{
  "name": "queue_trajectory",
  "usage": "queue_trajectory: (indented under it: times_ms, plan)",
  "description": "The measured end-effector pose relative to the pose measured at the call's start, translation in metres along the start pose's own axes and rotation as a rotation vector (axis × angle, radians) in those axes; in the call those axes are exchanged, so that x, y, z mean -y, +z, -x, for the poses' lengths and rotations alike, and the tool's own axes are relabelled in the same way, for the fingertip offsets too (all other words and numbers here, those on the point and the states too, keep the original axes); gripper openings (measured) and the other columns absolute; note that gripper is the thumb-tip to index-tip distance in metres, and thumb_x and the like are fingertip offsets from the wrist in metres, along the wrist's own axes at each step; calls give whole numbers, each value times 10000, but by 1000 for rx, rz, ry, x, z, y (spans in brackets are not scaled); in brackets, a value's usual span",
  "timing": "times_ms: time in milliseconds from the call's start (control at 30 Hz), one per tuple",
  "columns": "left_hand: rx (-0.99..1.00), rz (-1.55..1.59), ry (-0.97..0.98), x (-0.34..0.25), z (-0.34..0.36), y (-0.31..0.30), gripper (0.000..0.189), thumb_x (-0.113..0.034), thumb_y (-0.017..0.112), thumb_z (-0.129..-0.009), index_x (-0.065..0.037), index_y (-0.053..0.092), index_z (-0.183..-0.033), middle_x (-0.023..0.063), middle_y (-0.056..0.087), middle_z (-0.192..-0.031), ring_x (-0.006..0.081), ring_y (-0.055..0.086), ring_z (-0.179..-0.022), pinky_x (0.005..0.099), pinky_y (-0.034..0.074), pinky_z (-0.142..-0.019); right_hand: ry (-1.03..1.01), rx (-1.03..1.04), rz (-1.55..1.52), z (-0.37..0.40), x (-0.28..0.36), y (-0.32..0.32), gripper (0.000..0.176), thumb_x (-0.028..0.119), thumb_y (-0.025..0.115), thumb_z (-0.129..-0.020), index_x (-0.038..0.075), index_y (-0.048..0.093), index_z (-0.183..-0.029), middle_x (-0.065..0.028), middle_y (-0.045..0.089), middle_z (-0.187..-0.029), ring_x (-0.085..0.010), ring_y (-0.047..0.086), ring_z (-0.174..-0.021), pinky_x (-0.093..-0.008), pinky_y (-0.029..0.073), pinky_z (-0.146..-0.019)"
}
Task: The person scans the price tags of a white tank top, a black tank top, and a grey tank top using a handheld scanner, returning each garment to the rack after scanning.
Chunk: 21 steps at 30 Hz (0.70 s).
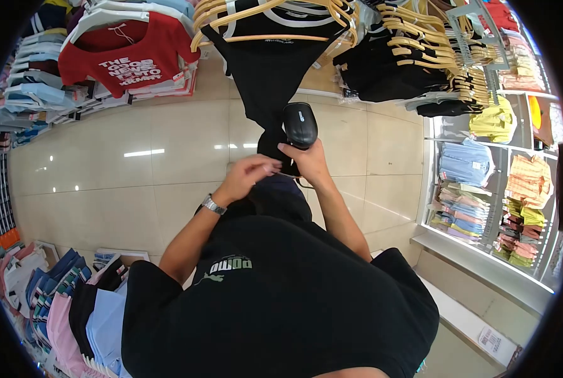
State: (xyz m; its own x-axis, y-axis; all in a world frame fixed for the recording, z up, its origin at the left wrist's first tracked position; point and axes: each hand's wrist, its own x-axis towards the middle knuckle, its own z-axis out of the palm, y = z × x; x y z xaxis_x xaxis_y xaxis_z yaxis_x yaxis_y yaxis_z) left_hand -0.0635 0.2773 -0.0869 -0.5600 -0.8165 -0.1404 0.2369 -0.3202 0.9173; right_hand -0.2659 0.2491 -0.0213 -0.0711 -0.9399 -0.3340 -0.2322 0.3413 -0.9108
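Note:
A black garment [262, 72] hangs from a wooden hanger [275, 38] at the top centre, its lower end drawn down toward me and bunched narrow. My right hand [310, 165] is closed around a black handheld barcode scanner [300, 126], which points away from me. The right thumb lies against the garment's edge. My left hand [243, 178], with a metal watch [213, 204] on the wrist, has its fingers pinched at the bottom of the garment. Those fingers are slightly blurred, and whether a tag is between them I cannot make out.
Red shirts [127, 53] hang at the upper left. More black clothes [388, 75] on wooden hangers are at the upper right. Shelves of coloured shirts [464, 160] line the right side. Folded clothes [105, 315] fill the lower left. Shiny floor tiles [105, 170] lie between the racks.

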Motion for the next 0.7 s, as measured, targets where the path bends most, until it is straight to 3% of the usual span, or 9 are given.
queue_trajectory:
  times_ms: [67, 167, 267, 367, 467, 567, 633, 667, 700]
  plan:
    - [-95, 251, -38, 42, -7, -26, 347, -103, 512, -1006, 28, 555, -1324, 104, 636, -1147, 170, 614, -1099, 324, 533, -898, 0, 50, 26, 12, 14, -11, 231, 82, 805, -764, 5, 652, -919, -1, 626, -808, -111, 584, -737, -296, 475, -676]
    - [-462, -2, -166, 45, -34, -38, 390, -121, 492, -1020, 13, 521, -1385, 105, 648, -1204, 177, 603, -1155, 340, 521, -938, 27, 135, -72, 28, 20, -23, 310, 40, 823, -746, 35, 651, -1004, -2, 625, -909, -105, 584, -840, -282, 472, -740]
    - [-528, -53, 48, 76, -80, -42, 337, -178, 497, -1030, 18, 566, -1296, 130, 634, -1271, 239, 603, -1183, 342, 496, -978, 10, 219, -155, 44, 38, -29, 382, 1, 828, -728, 51, 640, -1056, -2, 616, -954, -110, 582, -881, -282, 473, -768]
    - [-399, 134, -116, 66, -117, -25, 409, -132, 506, -1008, -18, 507, -1402, 111, 589, -1378, 206, 572, -1242, 346, 456, -1056, -16, 284, -236, 58, 51, -32, 456, -35, 837, -689, 49, 626, -1084, -13, 612, -971, -117, 589, -875, -286, 478, -769]
    - [-229, 253, -230, 65, -117, -12, 410, -189, 515, -1020, -14, 515, -1391, 125, 591, -1372, 209, 576, -1240, 351, 456, -1060, -11, 319, -259, 66, 59, -39, 505, -50, 841, -666, 43, 617, -1108, -27, 603, -977, -119, 590, -879, -283, 478, -765]
    - [-52, 370, -354, 66, -112, 1, 421, -247, 524, -1032, -11, 523, -1380, 138, 592, -1366, 212, 580, -1238, 357, 456, -1064, -155, 180, -213, 70, 62, -51, 514, -70, 839, -639, 49, 605, -1081, -20, 560, -978, -124, 549, -915, -274, 445, -802]
    - [-103, 534, -372, 54, -98, 0, 443, -290, 535, -1030, 1, 539, -1364, 140, 618, -1319, 211, 612, -1181, 350, 485, -1020, -145, 43, -228, 73, 57, -59, 511, -67, 848, -615, 61, 601, -1043, -10, 541, -992, -121, 509, -939, -271, 412, -834]
    - [-135, 616, -376, 47, -91, -4, 457, -312, 541, -1030, 7, 547, -1357, 141, 632, -1296, 211, 628, -1152, 347, 499, -998, -212, -49, -228, 69, 53, -64, 424, -27, 873, -666, 60, 629, -1002, 9, 589, -915, -81, 559, -796, -240, 466, -671]
    - [-219, 640, -354, 44, -84, -10, 430, -321, 554, -1026, 32, 594, -1269, 134, 672, -1221, 199, 666, -1073, 330, 518, -962, -231, -124, -208, 66, 52, -68, 404, -26, 865, -676, 59, 629, -993, 9, 587, -912, -85, 558, -799, -245, 466, -682]
